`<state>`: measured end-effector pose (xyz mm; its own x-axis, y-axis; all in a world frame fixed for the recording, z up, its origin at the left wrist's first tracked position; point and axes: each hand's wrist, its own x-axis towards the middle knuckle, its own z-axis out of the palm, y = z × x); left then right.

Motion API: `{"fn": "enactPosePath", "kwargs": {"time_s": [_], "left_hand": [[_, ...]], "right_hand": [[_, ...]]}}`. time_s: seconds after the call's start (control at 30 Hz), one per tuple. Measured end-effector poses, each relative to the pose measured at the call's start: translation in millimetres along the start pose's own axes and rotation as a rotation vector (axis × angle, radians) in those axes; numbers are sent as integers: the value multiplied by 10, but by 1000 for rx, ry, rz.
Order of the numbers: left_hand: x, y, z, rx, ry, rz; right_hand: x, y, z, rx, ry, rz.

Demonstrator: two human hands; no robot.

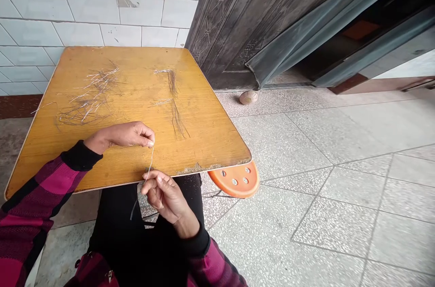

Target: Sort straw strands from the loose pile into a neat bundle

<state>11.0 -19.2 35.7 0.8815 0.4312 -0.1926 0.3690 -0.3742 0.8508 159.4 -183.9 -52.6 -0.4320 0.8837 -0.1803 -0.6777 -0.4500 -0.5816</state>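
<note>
Above the near edge of the wooden table [132, 60], my left hand [131, 134] pinches the upper end of a thin wire [151, 156], pale along its upper part. My right hand [168, 194] is below it, over my lap, with the wire running between its thumb and fingers. A darker tail of the wire hangs beneath that hand. Beyond my left hand lies a loose tangle of thin wires [90, 108], some pale, some dark. To its right are two smaller bunches, an upper bent wire bunch [171, 81] and a lower bent wire bunch [175, 117].
An orange stool [238, 180] with round holes stands partly under the table's right corner. A white tiled wall [84, 6] borders the far side. On the floor by the dark carved door [234, 20] sits a rounded stone-like object [248, 97]. A grey curtain [299, 42] hangs in the doorway.
</note>
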Motion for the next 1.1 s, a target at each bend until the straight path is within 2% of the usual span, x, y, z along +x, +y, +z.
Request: {"fn": "enactPosePath", "kwargs": {"time_s": [0.27, 0.4, 0.53, 0.77, 0.93, 1.1], "left_hand": [[-12, -21, 15, -14, 99, -39], [-37, -2, -13, -25, 94, -39], [-49, 7, -23, -37, 66, -47], [-46, -26, -14, -63, 84, -78], [-41, -56, -43, -80, 136, -115], [-12, -132, -37, -7, 110, -126]], "right_hand": [[2, -78, 122, 60, 32, 66], [-22, -104, 55, 28, 56, 56], [-57, -98, -37, -97, 87, 31], [-126, -28, -109, -228, 139, 45], [-251, 75, -208, -267, 174, 74], [-358, 163, -278, -310, 203, 142]]}}
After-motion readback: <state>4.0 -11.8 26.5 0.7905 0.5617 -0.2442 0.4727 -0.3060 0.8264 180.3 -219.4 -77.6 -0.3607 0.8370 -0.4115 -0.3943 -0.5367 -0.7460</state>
